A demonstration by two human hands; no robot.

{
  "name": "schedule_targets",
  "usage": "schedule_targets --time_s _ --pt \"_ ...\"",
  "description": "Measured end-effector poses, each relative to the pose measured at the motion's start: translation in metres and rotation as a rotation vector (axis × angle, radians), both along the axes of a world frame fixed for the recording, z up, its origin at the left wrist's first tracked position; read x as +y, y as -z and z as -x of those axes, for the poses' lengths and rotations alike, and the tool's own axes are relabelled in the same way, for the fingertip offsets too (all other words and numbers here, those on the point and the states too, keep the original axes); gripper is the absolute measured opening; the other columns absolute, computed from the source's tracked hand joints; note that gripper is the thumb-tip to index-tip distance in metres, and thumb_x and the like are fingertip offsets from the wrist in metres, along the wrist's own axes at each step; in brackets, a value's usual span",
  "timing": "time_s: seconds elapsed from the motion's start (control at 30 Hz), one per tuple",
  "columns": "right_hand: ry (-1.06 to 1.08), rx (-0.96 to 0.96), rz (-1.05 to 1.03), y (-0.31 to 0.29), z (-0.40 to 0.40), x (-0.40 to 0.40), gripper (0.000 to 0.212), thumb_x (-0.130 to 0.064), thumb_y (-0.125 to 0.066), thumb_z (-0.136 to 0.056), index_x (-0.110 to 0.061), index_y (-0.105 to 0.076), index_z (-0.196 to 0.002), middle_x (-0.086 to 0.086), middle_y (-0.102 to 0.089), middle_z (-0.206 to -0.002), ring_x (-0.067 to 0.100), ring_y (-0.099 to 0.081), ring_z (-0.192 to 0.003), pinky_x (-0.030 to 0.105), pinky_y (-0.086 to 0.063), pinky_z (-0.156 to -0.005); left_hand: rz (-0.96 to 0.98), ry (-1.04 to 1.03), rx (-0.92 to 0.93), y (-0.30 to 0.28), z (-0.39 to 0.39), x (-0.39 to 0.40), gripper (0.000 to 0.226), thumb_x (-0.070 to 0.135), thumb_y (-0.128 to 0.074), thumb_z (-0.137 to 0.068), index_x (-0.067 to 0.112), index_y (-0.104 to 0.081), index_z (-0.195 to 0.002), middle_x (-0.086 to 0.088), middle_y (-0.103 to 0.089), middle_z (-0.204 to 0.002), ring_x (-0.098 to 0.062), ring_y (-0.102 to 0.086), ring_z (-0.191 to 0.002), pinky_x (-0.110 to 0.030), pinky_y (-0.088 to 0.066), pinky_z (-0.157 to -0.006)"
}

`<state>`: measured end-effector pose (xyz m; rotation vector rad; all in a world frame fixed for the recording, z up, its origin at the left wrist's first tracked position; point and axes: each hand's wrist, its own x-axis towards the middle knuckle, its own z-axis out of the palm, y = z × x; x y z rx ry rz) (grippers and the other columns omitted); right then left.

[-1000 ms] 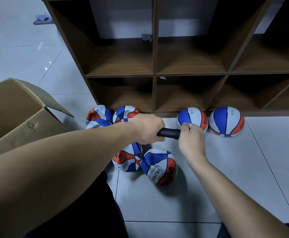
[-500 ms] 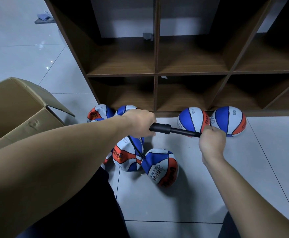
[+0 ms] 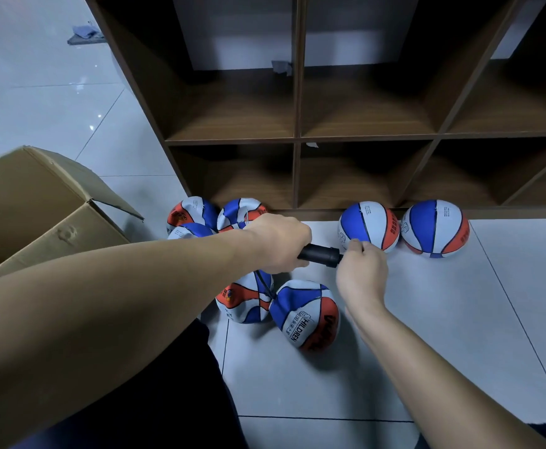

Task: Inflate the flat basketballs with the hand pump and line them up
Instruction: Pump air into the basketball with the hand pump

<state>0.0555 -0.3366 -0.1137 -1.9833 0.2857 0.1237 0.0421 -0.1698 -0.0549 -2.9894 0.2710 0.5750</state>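
Basketballs in blue, white and orange panels lie scattered on the pale tiled floor (image 3: 459,335). Nearest the person, just below both hands, sits a crumpled ball (image 3: 305,315) printed with "HILDREN"; its skin is folded and sagging, plainly short of air. Touching it on the left, under the left hand, is a second soft ball (image 3: 244,301), and a thin black hose (image 3: 265,288) runs down from the pump to where the two balls meet; which ball it enters I cannot tell.

The left hand (image 3: 279,243) is wrapped in a full fist around the black pump barrel (image 3: 320,254), holding it roughly level above the floor. The right hand (image 3: 361,270) is closed tight at the barrel's right end; what it holds is hidden inside the fist.

Beyond the left hand, three more limp balls (image 3: 194,213) huddle together. Beyond the right hand stand two round, full balls (image 3: 370,226), side by side and nearly touching, against the foot of the brown wooden shelf unit (image 3: 296,137). Off to the left of the left arm stands an open cardboard box (image 3: 38,215).
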Motion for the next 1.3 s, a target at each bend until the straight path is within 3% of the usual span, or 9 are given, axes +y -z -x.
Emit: schedule_targets --time_s 0.13,0.33,0.47,0.63,0.77,0.93,1.13,1.3 --pt "-0.010 -0.006 -0.014 -0.001 0.007 0.005 0.037 -0.022 -0.042 -0.108 -0.010 -0.046 -0.073 0.008 -0.054 -0.076 0.024 -0.048 -0.067 0.038 -0.038 -0.061 0.014 0.015 -0.009 -0.001 0.001 -0.002 0.036 0.048 -0.059 -0.105 0.030 -0.046 -0.076 0.005 -0.058 -0.076 -0.019 -0.060 -0.069 -0.036 -0.052 -0.064" --pt "-0.091 -0.024 -0.010 -0.006 -0.004 -0.003 0.038 -0.021 -0.044 -0.108 -0.011 -0.041 -0.072 0.005 -0.045 -0.068 0.022 -0.042 -0.064 0.038 -0.034 -0.060 0.042 0.018 -0.018 -0.002 -0.002 -0.001 0.027 0.050 -0.060 -0.104 0.029 -0.055 -0.089 0.005 -0.061 -0.080 -0.021 -0.064 -0.076 -0.036 -0.050 -0.063" --pt "-0.141 0.005 -0.030 -0.005 -0.010 -0.009 0.036 -0.021 -0.048 -0.107 -0.013 -0.039 -0.073 0.004 -0.037 -0.067 0.021 -0.035 -0.063 0.036 -0.029 -0.058 0.055 0.014 -0.013 -0.001 -0.003 0.002 0.029 0.051 -0.061 -0.104 0.031 -0.053 -0.085 0.006 -0.063 -0.081 -0.020 -0.064 -0.078 -0.038 -0.055 -0.066" --pt "-0.024 0.064 -0.041 -0.009 -0.029 -0.038 0.040 -0.013 -0.050 -0.098 -0.018 -0.030 -0.064 0.000 -0.029 -0.061 0.022 -0.027 -0.064 0.040 -0.024 -0.062 0.045 -0.064 0.022 -0.005 -0.006 0.019 0.035 0.048 -0.063 -0.102 0.029 -0.049 -0.076 0.005 -0.061 -0.077 -0.015 -0.058 -0.067 -0.032 -0.042 -0.055" --pt "0.048 0.082 -0.077 -0.011 -0.040 -0.062 0.035 -0.014 -0.049 -0.097 -0.017 -0.032 -0.067 0.002 -0.030 -0.064 0.023 -0.028 -0.062 0.034 -0.024 -0.058 0.077 -0.139 0.066 -0.007 -0.006 0.032 0.028 0.047 -0.065 -0.099 0.028 -0.059 -0.080 0.004 -0.063 -0.074 -0.016 -0.059 -0.064 -0.034 -0.050 -0.058" --pt "0.141 0.042 -0.095 -0.009 -0.035 -0.053 0.038 -0.010 -0.047 -0.096 -0.018 -0.028 -0.064 -0.001 -0.029 -0.061 0.021 -0.027 -0.061 0.034 -0.024 -0.058 0.052 -0.099 0.043 -0.005 -0.005 0.018 0.034 0.050 -0.064 -0.102 0.030 -0.050 -0.078 0.004 -0.063 -0.080 -0.017 -0.062 -0.071 -0.036 -0.053 -0.063" --pt "0.068 0.044 -0.043 -0.007 -0.024 -0.027 0.038 -0.013 -0.045 -0.096 -0.015 -0.027 -0.063 0.002 -0.031 -0.061 0.025 -0.029 -0.062 0.042 -0.026 -0.062 0.050 -0.079 -0.008 -0.005 0.000 0.005 0.029 0.042 -0.059 -0.104 0.030 -0.050 -0.080 0.004 -0.060 -0.078 -0.017 -0.060 -0.068 -0.035 -0.052 -0.060" --pt "0.025 0.014 -0.044 -0.007 -0.015 -0.012 0.039 -0.014 -0.044 -0.100 -0.015 -0.031 -0.063 0.001 -0.034 -0.060 0.025 -0.032 -0.062 0.041 -0.028 -0.062 0.051 -0.063 -0.030 -0.007 0.001 0.000 0.023 0.043 -0.059 -0.104 0.028 -0.056 -0.087 0.004 -0.061 -0.080 -0.021 -0.064 -0.073 -0.037 -0.056 -0.064"
